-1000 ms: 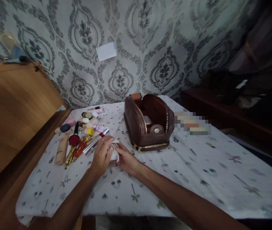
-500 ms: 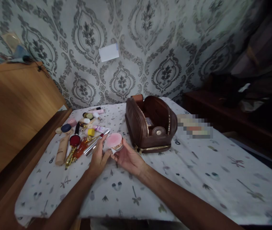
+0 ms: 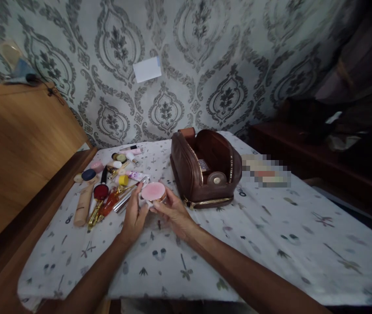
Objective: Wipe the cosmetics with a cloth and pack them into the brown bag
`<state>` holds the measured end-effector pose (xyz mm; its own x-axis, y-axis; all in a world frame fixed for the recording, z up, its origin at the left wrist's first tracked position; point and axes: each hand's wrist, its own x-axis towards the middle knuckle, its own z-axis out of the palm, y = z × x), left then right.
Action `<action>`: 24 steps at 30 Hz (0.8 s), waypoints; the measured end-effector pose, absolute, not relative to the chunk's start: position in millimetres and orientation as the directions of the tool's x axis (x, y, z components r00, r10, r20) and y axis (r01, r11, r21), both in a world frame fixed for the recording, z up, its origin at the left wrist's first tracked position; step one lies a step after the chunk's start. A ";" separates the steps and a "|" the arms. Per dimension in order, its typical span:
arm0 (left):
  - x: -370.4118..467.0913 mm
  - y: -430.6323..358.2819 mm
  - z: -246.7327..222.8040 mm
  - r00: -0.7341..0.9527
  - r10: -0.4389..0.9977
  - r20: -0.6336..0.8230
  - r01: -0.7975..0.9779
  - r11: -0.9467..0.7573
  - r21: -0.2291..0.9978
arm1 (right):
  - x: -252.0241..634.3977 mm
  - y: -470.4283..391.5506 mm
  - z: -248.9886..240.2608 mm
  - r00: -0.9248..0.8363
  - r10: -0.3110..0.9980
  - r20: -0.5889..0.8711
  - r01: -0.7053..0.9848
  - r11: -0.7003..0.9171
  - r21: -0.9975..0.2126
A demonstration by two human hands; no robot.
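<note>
A round cosmetic compact (image 3: 153,192) with a pink top and a shiny rose-gold rim is held over the table. My right hand (image 3: 176,216) grips its right side, the thumb across the front edge. My left hand (image 3: 135,218) is closed at its left side, pressing a soft white tissue-like piece (image 3: 144,203) against it. Just behind my left fingers lies a silver tube (image 3: 123,202). To the right stands a brown makeup bag (image 3: 205,174), unzipped at the top, with a glittery item (image 3: 203,165) inside.
Cosmetics lie clustered on the left: a beige tube (image 3: 84,205), a dark-lidded jar (image 3: 89,175), a red bottle with a black cap (image 3: 101,190) and several more. A wooden cabinet (image 3: 25,148) borders the left. A blurred flat item (image 3: 266,171) lies right of the bag.
The compact has shifted slightly left and its pink top faces up more. My right thumb has moved from its side to the front edge.
</note>
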<state>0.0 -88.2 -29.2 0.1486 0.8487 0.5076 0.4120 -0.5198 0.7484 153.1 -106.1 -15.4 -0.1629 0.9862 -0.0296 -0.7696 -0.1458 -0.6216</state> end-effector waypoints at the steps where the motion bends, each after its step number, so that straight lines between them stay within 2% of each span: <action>1: 0.1 -88.0 -29.1 0.163 0.850 0.500 0.409 -0.520 0.750 | 153.7 -106.2 -14.7 -0.159 0.987 -0.027 -0.770 -0.142 -0.622; 5: -1.3 -86.8 -26.9 0.156 0.859 0.487 0.377 -0.508 0.775 | 159.1 -102.2 -14.4 -0.211 0.977 -0.018 -0.779 -0.180 -0.601; 12: -1.1 -86.0 -24.3 0.027 0.867 0.497 0.381 -0.469 0.797 | 163.5 -97.6 -19.1 -0.249 0.962 -0.112 -0.802 -0.270 -0.533; 18: -3.0 -83.8 -25.9 0.134 0.866 0.482 0.369 -0.495 0.787 | 162.5 -102.0 -14.7 -0.312 0.946 -0.089 -0.811 -0.313 -0.494; 21: -4.0 -83.1 -23.2 0.107 0.870 0.481 0.357 -0.485 0.798 | 162.2 -102.6 -15.5 -0.347 0.933 -0.094 -0.791 -0.345 -0.506; 24: -4.1 -84.2 -19.2 0.074 0.832 0.549 0.390 -0.531 0.752 | 160.3 -102.7 -19.8 -0.353 0.928 -0.122 -0.794 -0.366 -0.485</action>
<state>-4.1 -84.2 -19.2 0.0744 0.8324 0.5492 0.3902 -0.5311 0.7521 160.3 -102.7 -19.8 -0.3528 0.9277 -0.1220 -0.7945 -0.3659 -0.4847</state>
